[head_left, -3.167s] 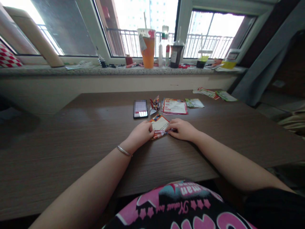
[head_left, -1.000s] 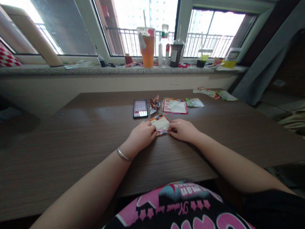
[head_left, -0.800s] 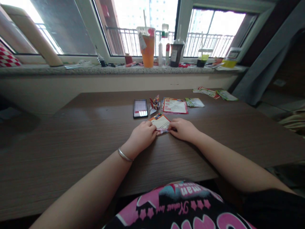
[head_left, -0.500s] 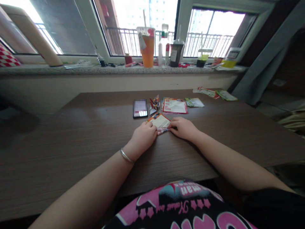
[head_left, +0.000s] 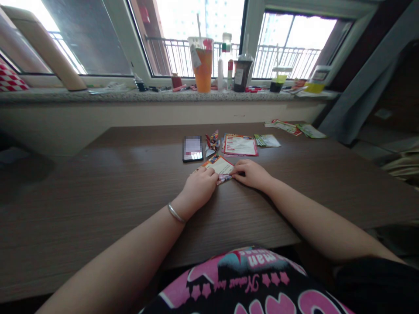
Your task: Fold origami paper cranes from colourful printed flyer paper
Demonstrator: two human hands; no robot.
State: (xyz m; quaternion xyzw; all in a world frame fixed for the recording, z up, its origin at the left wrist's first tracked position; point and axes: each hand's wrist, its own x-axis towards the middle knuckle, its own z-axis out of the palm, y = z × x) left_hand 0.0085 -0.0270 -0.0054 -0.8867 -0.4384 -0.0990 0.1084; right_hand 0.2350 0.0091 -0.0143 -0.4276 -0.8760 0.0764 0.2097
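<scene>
A printed sheet of paper [head_left: 221, 165] with a red and yellow border lies slanted on the table in front of me, its near edge folded up into a narrow patterned strip. My left hand [head_left: 200, 185] covers the sheet's left part, fingers pressed down along the fold. At the right end of the fold, my right hand [head_left: 249, 173] pinches the paper between thumb and fingers. Just beyond the sheet are a crumpled or folded colourful paper piece [head_left: 212, 142] and a stack of printed sheets [head_left: 240, 145] with red borders.
A phone [head_left: 193, 149] lies left of the crumpled piece. Green-edged papers [head_left: 267, 140] sit right of the stack, with more leaflets [head_left: 284, 126] at the far right edge. Along the windowsill [head_left: 157, 97] stand an orange drink cup [head_left: 203, 65], a dark cup [head_left: 242, 74] and bottles.
My left hand has shifted slightly along the fold, its fingers lying flatter on the paper. My right hand keeps its pinch with barely any movement.
</scene>
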